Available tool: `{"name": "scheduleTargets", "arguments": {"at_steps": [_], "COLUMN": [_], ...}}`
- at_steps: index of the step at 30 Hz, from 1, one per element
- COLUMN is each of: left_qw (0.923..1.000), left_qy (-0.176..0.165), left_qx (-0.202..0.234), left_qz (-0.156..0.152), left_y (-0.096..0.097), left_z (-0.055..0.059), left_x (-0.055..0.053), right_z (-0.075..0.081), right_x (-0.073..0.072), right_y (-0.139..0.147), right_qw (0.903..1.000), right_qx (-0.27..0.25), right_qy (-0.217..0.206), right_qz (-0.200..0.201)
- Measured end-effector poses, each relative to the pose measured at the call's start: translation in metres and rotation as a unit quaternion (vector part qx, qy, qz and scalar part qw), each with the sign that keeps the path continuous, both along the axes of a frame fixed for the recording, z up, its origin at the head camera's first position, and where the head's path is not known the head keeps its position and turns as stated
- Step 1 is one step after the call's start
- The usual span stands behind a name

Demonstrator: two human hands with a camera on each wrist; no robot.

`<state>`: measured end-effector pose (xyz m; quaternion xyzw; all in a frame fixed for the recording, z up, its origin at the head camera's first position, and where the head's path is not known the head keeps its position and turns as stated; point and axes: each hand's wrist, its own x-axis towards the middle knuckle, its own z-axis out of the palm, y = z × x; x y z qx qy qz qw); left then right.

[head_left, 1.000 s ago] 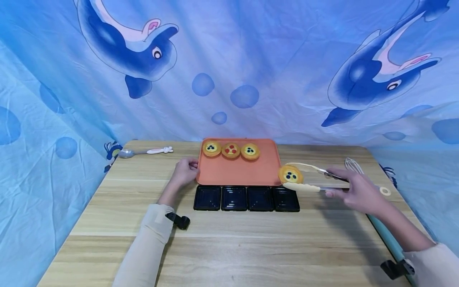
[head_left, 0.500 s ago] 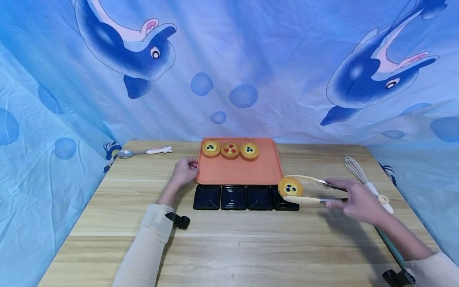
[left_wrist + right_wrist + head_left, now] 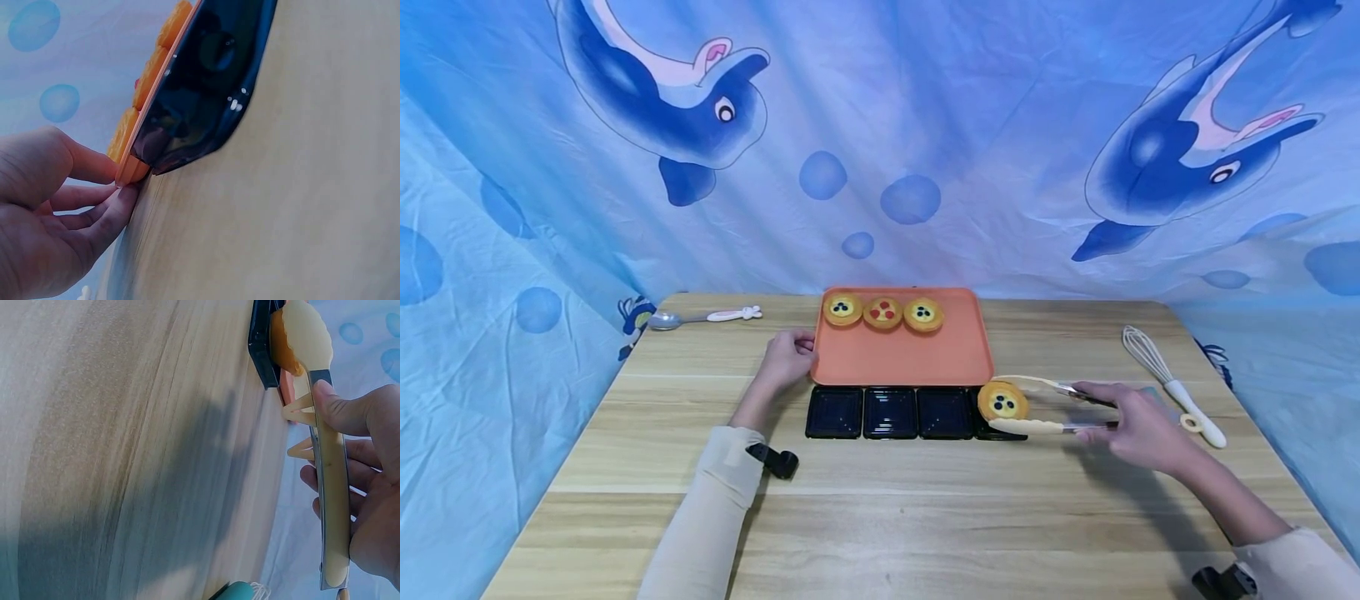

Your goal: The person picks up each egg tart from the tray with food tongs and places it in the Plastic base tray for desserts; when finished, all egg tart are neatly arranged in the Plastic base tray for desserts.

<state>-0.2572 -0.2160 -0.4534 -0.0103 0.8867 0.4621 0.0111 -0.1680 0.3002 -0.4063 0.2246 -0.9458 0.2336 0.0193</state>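
We want the orange tray (image 3: 902, 358) steady, our left hand (image 3: 786, 358) pinching its left edge; over or in the rightmost black box (image 3: 982, 430), along the tray's near side, the tongs (image 3: 1030, 427) our right hand (image 3: 1150, 429) grips clasp the tart (image 3: 1002, 402), best released level and gently

The tray (image 3: 902, 358) looks like smooth, matt plastic. In front of it, the boxes (image 3: 891, 413) are glossy plastic. Right of it, the tongs (image 3: 336, 487) join metal to smooth plastic. Left of it, the spoon (image 3: 715, 316) has a shiny metal bowl. Under it, the surface (image 3: 895, 517) is wood-grained; behind it hangs creased cloth (image 3: 985, 125).
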Motion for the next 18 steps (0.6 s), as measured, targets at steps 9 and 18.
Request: {"name": "scheduleTargets", "arguments": {"at_steps": [9, 18], "left_qw": [1.0000, 1.0000], "left_qy": [0.002, 0.003], "left_qx": [-0.001, -0.003], "left_qz": [-0.001, 0.002], "left_y": [-0.0004, 0.0000], "left_z": [0.0007, 0.0003], "left_x": [0.0005, 0.0006], "right_z": [-0.0005, 0.0036], "right_x": [-0.0002, -0.0010], "right_y": [0.0011, 0.0028], "right_qw": [0.9999, 0.9992], "right_qx": [0.014, -0.004], "right_qy": [-0.005, -0.037], "right_qz": [0.008, 0.014]}}
